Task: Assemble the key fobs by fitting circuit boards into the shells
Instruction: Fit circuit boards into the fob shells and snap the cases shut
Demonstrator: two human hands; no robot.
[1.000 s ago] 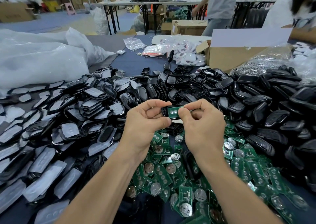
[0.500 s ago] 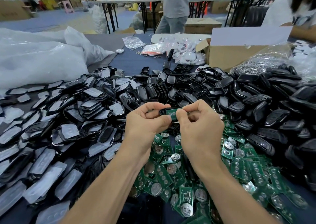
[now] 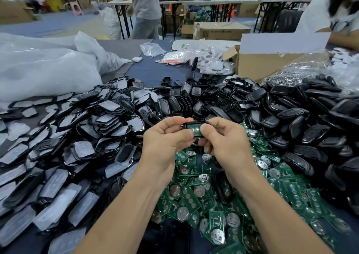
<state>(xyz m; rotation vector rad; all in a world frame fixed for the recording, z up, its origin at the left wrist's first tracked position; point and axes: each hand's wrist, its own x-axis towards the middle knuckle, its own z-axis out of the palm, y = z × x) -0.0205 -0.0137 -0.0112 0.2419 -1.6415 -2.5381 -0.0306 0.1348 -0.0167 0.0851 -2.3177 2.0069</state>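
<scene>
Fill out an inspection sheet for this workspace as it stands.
Surface: dark blue table cover, mostly buried under parts.
Job's things: held shell with a green board in it; black shells heaped far and right; circuit boards heaped near; film-backed covers heaped left.
Clutter: white plastic bags, open cardboard box.
Hands: left hand and right hand both pinch the held shell.
Cables: nothing seen.
Surroundings: folding tables, cartons, a person standing behind.
</scene>
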